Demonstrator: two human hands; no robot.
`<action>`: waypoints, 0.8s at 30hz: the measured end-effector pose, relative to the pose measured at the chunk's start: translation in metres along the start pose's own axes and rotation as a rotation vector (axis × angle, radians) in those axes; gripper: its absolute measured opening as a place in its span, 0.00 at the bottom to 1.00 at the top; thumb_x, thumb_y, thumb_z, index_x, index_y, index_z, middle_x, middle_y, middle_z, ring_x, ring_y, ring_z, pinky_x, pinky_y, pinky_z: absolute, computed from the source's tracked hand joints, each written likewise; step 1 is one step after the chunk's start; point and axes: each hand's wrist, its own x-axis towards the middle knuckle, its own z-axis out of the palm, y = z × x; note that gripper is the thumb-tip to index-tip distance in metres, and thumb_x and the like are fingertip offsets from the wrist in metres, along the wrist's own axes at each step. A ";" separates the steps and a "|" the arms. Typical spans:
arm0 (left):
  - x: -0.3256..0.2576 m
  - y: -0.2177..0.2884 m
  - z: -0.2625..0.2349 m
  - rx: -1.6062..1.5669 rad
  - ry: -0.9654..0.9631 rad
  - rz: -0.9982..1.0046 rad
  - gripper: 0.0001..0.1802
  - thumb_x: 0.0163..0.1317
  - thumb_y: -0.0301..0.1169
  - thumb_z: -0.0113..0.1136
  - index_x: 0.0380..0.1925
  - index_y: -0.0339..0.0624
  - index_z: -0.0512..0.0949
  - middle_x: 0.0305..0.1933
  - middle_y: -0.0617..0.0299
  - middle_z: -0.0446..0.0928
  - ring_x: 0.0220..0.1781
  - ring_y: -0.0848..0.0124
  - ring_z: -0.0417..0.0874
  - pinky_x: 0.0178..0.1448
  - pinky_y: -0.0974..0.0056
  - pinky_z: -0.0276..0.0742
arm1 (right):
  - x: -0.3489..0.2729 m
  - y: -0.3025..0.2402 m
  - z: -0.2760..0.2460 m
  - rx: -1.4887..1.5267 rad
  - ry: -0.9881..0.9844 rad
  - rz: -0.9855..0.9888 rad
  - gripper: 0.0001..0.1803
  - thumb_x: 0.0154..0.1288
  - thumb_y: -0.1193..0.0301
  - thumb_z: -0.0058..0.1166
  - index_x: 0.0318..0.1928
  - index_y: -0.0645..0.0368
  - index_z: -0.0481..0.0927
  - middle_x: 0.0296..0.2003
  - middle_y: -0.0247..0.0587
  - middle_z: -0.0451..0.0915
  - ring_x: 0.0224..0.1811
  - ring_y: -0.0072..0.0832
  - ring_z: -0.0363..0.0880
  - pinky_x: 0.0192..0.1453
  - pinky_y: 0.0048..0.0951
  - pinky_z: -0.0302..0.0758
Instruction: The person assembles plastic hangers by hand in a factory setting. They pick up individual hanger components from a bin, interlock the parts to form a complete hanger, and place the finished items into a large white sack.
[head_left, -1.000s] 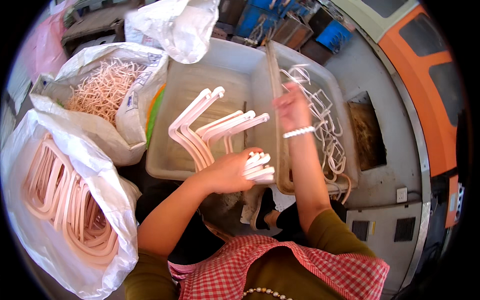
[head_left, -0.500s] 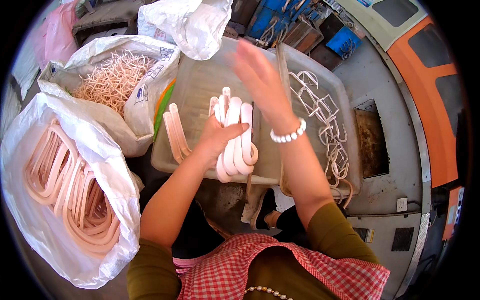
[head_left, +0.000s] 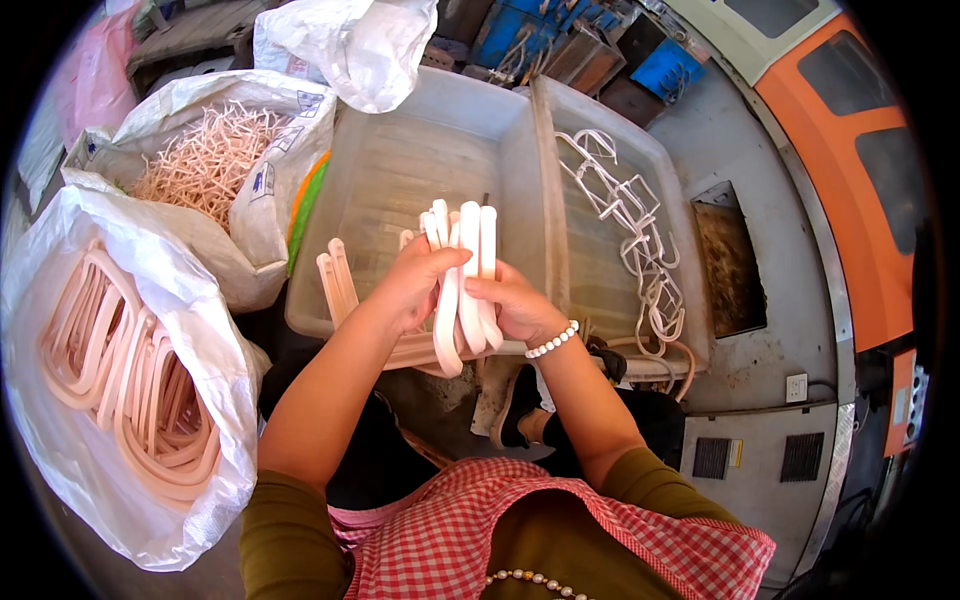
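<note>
Between my two hands is a bundle of several pale pink curved plastic strips (head_left: pixel 468 270), standing upright with bent lower ends. My left hand (head_left: pixel 412 285) grips the bundle from the left, thumb across the front. On the other side, my right hand (head_left: pixel 520 305) has closed around the right edge, its thumb against the outer strips. More pale pink strip ends (head_left: pixel 338 275) show left of my left wrist; my forearm hides whether they join the held bundle. Beyond the hands lies a translucent plastic tub (head_left: pixel 410 135) with shallow liquid in it.
A white sack (head_left: pixel 235 420) at the left holds many pink curved pieces. Behind it, another sack (head_left: pixel 300 130) is full of thin pink scraps (head_left: pixel 205 165). White tangled pieces (head_left: pixel 640 230) lie in the right-hand tub (head_left: pixel 580 110). An orange machine (head_left: pixel 825 190) stands at the far right.
My right hand, raised open and away from the bundle before, has come down and taken hold of its right side. The view has shifted slightly, and the bundle is held more upright.
</note>
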 end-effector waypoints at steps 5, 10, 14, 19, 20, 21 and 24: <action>0.001 -0.011 0.004 0.090 -0.047 0.033 0.17 0.61 0.27 0.59 0.48 0.35 0.70 0.41 0.56 0.77 0.42 0.68 0.81 0.44 0.61 0.81 | -0.018 -0.004 0.000 0.067 0.086 -0.017 0.26 0.60 0.72 0.60 0.57 0.62 0.67 0.49 0.40 0.75 0.50 0.28 0.76 0.56 0.31 0.75; 0.002 -0.022 0.004 0.259 0.104 0.101 0.15 0.62 0.31 0.61 0.45 0.35 0.70 0.40 0.56 0.77 0.38 0.69 0.81 0.38 0.63 0.81 | -0.020 0.001 0.004 -0.053 0.197 -0.058 0.26 0.58 0.73 0.63 0.56 0.63 0.68 0.48 0.42 0.76 0.49 0.28 0.77 0.54 0.31 0.76; 0.001 -0.021 0.004 0.221 0.093 0.036 0.18 0.61 0.31 0.63 0.46 0.36 0.70 0.41 0.56 0.77 0.39 0.69 0.82 0.40 0.63 0.81 | -0.019 -0.002 -0.002 -0.039 0.266 0.031 0.22 0.59 0.74 0.61 0.53 0.65 0.71 0.45 0.42 0.78 0.45 0.27 0.79 0.51 0.29 0.78; -0.005 -0.013 0.003 0.197 -0.119 -0.078 0.23 0.56 0.29 0.67 0.49 0.36 0.69 0.45 0.55 0.77 0.45 0.68 0.81 0.47 0.63 0.80 | -0.027 -0.012 -0.011 0.026 0.196 0.028 0.20 0.59 0.76 0.60 0.52 0.65 0.72 0.44 0.44 0.79 0.44 0.28 0.80 0.49 0.28 0.79; -0.005 -0.012 0.004 0.182 -0.149 -0.085 0.26 0.53 0.27 0.69 0.50 0.37 0.69 0.46 0.56 0.77 0.47 0.68 0.80 0.50 0.62 0.79 | -0.030 -0.014 -0.013 0.023 0.185 0.031 0.20 0.59 0.76 0.60 0.52 0.65 0.72 0.44 0.44 0.79 0.44 0.28 0.80 0.49 0.28 0.79; -0.005 -0.012 0.005 0.214 -0.152 -0.090 0.26 0.53 0.26 0.69 0.51 0.37 0.69 0.47 0.57 0.77 0.48 0.68 0.80 0.51 0.62 0.78 | -0.031 -0.016 -0.013 0.021 0.174 0.033 0.20 0.59 0.76 0.60 0.52 0.65 0.72 0.44 0.44 0.79 0.44 0.28 0.80 0.49 0.28 0.79; -0.003 -0.010 0.005 0.289 -0.186 -0.116 0.27 0.52 0.26 0.69 0.51 0.38 0.70 0.47 0.58 0.77 0.48 0.68 0.79 0.52 0.62 0.77 | -0.038 -0.020 -0.014 -0.040 0.145 0.036 0.21 0.59 0.77 0.58 0.52 0.67 0.71 0.43 0.45 0.79 0.42 0.29 0.81 0.47 0.29 0.80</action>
